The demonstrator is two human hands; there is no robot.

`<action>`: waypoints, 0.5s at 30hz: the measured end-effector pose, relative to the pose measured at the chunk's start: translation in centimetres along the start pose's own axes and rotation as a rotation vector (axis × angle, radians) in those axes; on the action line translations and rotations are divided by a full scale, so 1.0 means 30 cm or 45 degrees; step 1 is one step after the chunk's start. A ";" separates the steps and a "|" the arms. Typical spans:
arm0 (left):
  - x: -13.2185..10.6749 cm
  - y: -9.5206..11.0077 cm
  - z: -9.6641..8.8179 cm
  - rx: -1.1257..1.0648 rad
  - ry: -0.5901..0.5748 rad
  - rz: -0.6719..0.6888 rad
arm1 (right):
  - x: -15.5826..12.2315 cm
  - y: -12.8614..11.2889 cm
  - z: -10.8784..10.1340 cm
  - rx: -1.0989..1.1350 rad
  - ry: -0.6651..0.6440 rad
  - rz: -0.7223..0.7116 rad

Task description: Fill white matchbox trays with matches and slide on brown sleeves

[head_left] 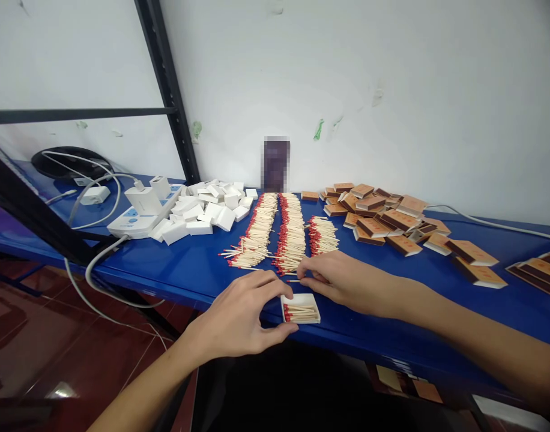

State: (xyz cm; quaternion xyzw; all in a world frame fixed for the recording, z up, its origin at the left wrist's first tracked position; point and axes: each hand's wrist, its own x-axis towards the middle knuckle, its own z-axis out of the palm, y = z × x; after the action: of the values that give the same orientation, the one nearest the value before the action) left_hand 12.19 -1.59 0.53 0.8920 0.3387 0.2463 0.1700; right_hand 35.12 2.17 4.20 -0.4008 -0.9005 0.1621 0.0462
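At the table's front edge, my left hand (248, 312) grips a small white matchbox tray (304, 300) between thumb and fingers. Inside the tray lie several red-headed matches (302, 313). Just behind it, my right hand (331, 277) is closed in a pinch on a single match (293, 281), whose red head points left. Beyond my hands, loose matches form long rows: a left row (257, 231), a middle row (290, 231) and a shorter right row (323, 235). Red heads mostly face left in these rows.
White empty trays (207, 207) are heaped at the left, beside a power strip (137, 222) with chargers and cables. Brown matchbox sleeves (383, 213) pile up at the right, more (540, 270) near the right edge. A black shelf post (167, 78) rises at the left.
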 end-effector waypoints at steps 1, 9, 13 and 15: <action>0.000 0.000 -0.001 0.000 -0.001 0.000 | 0.002 0.004 0.002 0.000 -0.018 0.010; -0.001 -0.009 -0.002 -0.059 0.076 -0.079 | -0.033 -0.068 -0.027 0.098 0.028 -0.008; 0.002 -0.013 0.001 -0.068 0.080 -0.087 | -0.036 -0.081 -0.029 0.130 0.012 -0.010; 0.003 -0.013 0.000 -0.055 0.075 -0.070 | -0.021 -0.060 -0.022 0.082 0.064 0.037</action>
State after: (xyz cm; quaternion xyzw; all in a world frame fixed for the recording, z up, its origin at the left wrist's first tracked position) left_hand 12.06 -1.26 0.37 0.8708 0.3627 0.2749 0.1861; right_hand 34.40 0.75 5.45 -0.4162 -0.8875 0.1815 0.0792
